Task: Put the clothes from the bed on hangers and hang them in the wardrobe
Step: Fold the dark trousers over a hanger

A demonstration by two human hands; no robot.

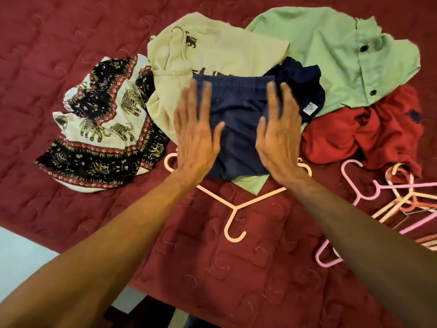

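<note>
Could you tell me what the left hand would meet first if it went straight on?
Beyond the navy shorts under it, the left hand would probably meet the beige T-shirt first.

Both forearms are bare along their whole visible length — left hand (196,136) and right hand (279,138) likewise, tendons showing.

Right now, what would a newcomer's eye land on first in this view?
The left grip and right grip, fingers straight, lie flat on navy shorts at centre, which lie over a pale hanger on the red bedspread. To their left sits an elephant-print garment; upper right, a green shirt, with loose pink hangers at the right edge.
</note>
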